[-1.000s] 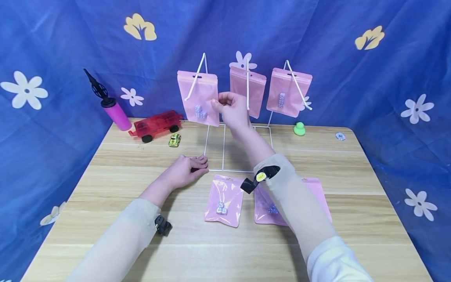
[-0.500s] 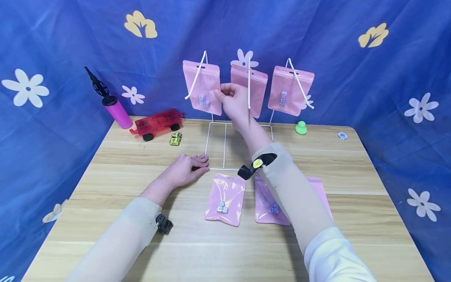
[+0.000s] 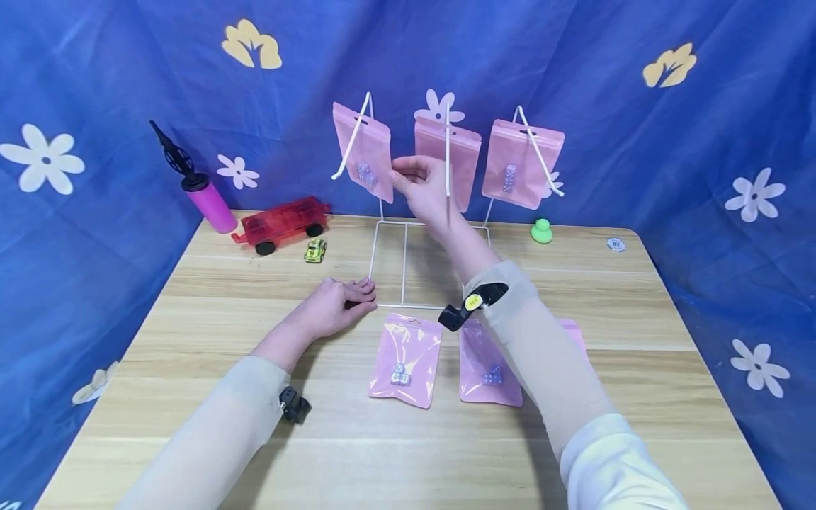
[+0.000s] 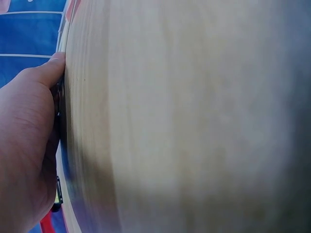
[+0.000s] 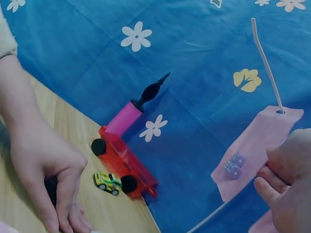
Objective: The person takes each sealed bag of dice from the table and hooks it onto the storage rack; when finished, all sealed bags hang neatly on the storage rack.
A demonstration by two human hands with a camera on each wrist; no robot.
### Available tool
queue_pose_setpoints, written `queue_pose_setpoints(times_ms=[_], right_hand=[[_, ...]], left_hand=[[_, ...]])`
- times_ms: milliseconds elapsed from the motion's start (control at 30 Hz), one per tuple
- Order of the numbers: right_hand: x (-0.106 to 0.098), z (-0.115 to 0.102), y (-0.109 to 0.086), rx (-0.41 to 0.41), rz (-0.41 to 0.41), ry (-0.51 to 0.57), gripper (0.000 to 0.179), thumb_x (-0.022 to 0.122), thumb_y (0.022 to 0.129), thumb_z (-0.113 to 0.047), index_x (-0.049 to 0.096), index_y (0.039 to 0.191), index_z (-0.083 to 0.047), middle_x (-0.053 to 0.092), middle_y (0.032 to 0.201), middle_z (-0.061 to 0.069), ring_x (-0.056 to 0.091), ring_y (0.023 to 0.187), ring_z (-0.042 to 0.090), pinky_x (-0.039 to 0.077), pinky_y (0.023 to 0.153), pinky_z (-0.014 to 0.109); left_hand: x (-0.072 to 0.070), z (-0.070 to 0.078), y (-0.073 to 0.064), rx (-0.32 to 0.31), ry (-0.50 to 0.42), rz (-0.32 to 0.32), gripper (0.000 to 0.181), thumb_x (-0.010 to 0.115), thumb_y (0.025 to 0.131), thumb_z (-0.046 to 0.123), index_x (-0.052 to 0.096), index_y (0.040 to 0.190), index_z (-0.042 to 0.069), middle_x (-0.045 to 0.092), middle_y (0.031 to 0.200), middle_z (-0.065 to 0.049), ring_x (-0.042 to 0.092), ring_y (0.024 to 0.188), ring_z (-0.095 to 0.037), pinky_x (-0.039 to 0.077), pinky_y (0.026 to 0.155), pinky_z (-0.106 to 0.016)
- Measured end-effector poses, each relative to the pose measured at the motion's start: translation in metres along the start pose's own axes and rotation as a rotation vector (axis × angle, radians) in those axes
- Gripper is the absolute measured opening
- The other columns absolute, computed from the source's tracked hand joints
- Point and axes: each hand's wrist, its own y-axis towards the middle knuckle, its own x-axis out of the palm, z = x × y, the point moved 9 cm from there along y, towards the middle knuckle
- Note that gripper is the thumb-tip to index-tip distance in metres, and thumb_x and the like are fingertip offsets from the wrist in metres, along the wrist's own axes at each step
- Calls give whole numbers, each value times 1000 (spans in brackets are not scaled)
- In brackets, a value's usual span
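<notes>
A white wire display rack (image 3: 404, 265) stands toward the back, with a pink zip pouch on each of its three hooks. My right hand (image 3: 426, 185) pinches the right edge of the left pouch (image 3: 363, 152), which shows dotted dice inside. In the right wrist view, the hook passes through the hole of this pouch (image 5: 257, 150). My left hand (image 3: 334, 306) grips the front left corner of the rack's base, low at the tabletop. The middle pouch (image 3: 446, 152) hangs partly behind my right hand, and the right pouch (image 3: 523, 163) hangs beyond it, dice showing.
Two pink pouches with dice lie in front of the rack, one to the left (image 3: 404, 361) and one (image 3: 487, 365) beside my right forearm; more pink shows past the forearm. Around are a red wagon (image 3: 283, 223), toy car (image 3: 315, 250), pump (image 3: 213, 205), green duck (image 3: 541, 231) and chip (image 3: 615, 244).
The left pouch has risen and slid back along its hook, and its right edge has turned away. My right hand moved up with it. The left hand stays at the corner.
</notes>
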Motion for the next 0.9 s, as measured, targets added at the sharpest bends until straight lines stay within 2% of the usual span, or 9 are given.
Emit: queue_pose_setpoints(times_ms=[200,267,467,600,733,900], right_hand=[[-12,-9,-16,-32,-100,-124,22,77,96,2,75,117,8,77,113,18,74,104,23,58,95,26],[-17,-10,-22,-17,-122,-145,21,77,96,2,75,116,7,77,113,17,74,103,22,58,94,26],[-34,-8,-41,31,-191,-126,24,78,93,7,73,116,11,75,116,23,75,103,24,61,92,31],[-46,-3,-58,68,-258,-162,25,78,94,5,73,118,9,76,116,18,74,106,23,60,94,31],[-62,-3,-75,46,-309,-188,27,77,94,4,71,120,11,76,115,16,73,107,25,60,95,33],[-91,-4,-94,24,-338,-212,27,77,94,5,71,120,11,75,117,20,73,108,26,60,94,33]], left_hand=[[0,-1,0,-1,-3,-10,28,80,98,19,79,119,2,67,134,-18,61,132,-31,44,115,-48],[0,-2,0,-3,-4,-13,28,80,98,19,79,119,2,67,134,-18,61,132,-31,43,116,-48],[-1,-3,0,-4,2,-9,28,80,98,19,79,120,3,67,135,-17,61,132,-31,44,115,-49],[-1,-3,0,1,5,-9,28,81,97,19,79,120,3,67,134,-17,61,131,-30,45,115,-48],[0,-3,2,2,2,-9,28,81,97,19,79,120,3,68,133,-17,62,131,-30,45,114,-47],[1,-3,3,-1,8,-9,28,81,97,19,79,119,2,68,133,-17,62,131,-30,45,114,-48]])
